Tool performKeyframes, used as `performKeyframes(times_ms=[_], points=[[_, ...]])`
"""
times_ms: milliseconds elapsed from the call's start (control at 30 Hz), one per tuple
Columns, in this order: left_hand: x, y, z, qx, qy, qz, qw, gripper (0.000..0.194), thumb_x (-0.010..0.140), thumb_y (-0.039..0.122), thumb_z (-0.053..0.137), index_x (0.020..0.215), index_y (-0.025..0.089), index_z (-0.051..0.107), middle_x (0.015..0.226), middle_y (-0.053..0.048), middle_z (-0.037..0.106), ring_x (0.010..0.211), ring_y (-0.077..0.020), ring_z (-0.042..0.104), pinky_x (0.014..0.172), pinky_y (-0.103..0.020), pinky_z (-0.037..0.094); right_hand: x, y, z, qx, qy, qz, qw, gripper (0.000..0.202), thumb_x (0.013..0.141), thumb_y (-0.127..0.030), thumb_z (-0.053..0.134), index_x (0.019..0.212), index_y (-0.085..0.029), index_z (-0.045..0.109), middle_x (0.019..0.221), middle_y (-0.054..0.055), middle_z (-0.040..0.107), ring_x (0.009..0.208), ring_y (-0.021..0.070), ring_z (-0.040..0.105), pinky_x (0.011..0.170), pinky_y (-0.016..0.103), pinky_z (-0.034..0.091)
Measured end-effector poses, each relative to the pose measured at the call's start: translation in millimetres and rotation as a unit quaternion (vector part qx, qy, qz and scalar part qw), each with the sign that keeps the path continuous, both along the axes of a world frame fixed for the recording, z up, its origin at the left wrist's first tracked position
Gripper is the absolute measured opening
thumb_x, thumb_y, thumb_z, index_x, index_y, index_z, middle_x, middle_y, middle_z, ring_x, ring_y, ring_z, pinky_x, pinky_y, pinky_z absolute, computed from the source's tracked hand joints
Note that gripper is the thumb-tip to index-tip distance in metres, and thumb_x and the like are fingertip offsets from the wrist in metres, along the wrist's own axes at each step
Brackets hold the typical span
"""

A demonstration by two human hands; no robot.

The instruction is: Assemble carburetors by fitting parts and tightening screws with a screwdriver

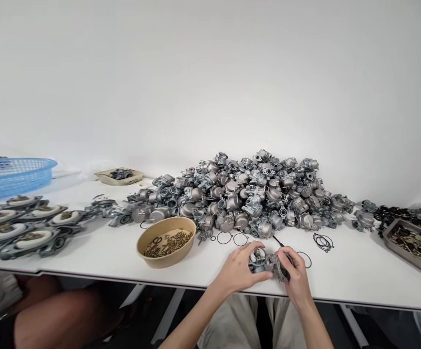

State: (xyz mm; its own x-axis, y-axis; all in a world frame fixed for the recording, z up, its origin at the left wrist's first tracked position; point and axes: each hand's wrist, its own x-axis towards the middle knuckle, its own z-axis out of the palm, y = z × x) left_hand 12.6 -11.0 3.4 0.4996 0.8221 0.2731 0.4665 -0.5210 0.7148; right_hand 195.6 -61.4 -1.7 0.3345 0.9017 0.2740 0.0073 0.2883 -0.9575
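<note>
My left hand (pixel 240 267) grips a carburetor body (pixel 256 263) near the worktop (pixel 105 252)'s front edge, open face upward, long axis hidden by my grasp; my right hand (pixel 297 277) grasps a grey metal piece (pixel 277 267) beside it. Black rings (pixel 231 240) lie beyond, a tan tub (pixel 167 261) of brass parts (pixel 174 242) leftward; piled carburetors (pixel 239 194) block the back.

The head camera looks forward — and down — across the nearby table (pixel 105 254).

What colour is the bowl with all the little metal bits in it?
The bowl is tan, like light brown. The head view shows it.
</note>
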Motion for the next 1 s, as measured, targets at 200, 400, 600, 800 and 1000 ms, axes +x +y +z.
performKeyframes(times_ms=[200,400,600,800,1000], points=[[1.8,-0.8,5.9,-0.027,0.030,0.022,0.999,0.055,0.071,0.036,0.083,0.123,0.029,0.063,0.124,-0.003,0.075,0.115,-0.0344,0.067,0.105,-0.048,0.051,0.3,1.4,-3.0,0.010,-0.018,-0.014,1.000,0.042,0.081,-0.060,0.078,0.074,-0.019,0.071,0.065,0.001,0.061,0.060,0.0176,0.054,0.055,0.027,0.044],[4.3,-2.5,8.3,-0.027,0.028,0.040,0.998,0.056,0.067,0.033,0.080,0.120,0.030,0.064,0.117,-0.002,0.076,0.114,-0.0346,0.068,0.101,-0.045,0.052,1.9,2.5,-0.7,0.038,-0.044,0.012,0.998,0.039,0.085,-0.058,0.076,0.078,-0.020,0.075,0.085,0.008,0.075,0.082,0.0247,0.068,0.074,0.032,0.052],[6.0,-5.1,16.1,-0.028,0.056,0.040,0.997,0.055,0.062,0.028,0.078,0.115,0.028,0.064,0.107,-0.001,0.077,0.102,-0.0313,0.070,0.092,-0.039,0.054,-1.6,-1.1,3.1,0.065,-0.057,0.053,0.995,0.037,0.086,-0.056,0.077,0.075,-0.021,0.077,0.080,0.009,0.078,0.077,0.0268,0.072,0.074,0.035,0.055],[8.9,-4.5,14.3,-0.011,0.045,0.037,0.998,0.051,0.064,0.032,0.077,0.113,0.029,0.065,0.101,0.000,0.077,0.096,-0.0303,0.072,0.089,-0.038,0.054,-0.1,-1.6,-3.8,0.072,-0.022,0.007,0.997,0.038,0.083,-0.057,0.080,0.074,-0.021,0.078,0.075,0.009,0.078,0.073,0.0247,0.071,0.068,0.032,0.054],[9.6,-3.3,9.3,-0.001,0.032,0.034,0.999,0.051,0.067,0.036,0.078,0.115,0.029,0.064,0.107,0.000,0.078,0.103,-0.0313,0.072,0.096,-0.041,0.053,4.4,1.0,-9.1,0.067,0.012,-0.038,0.997,0.037,0.080,-0.056,0.083,0.076,-0.019,0.079,0.077,0.009,0.079,0.071,0.0243,0.072,0.066,0.031,0.056]])
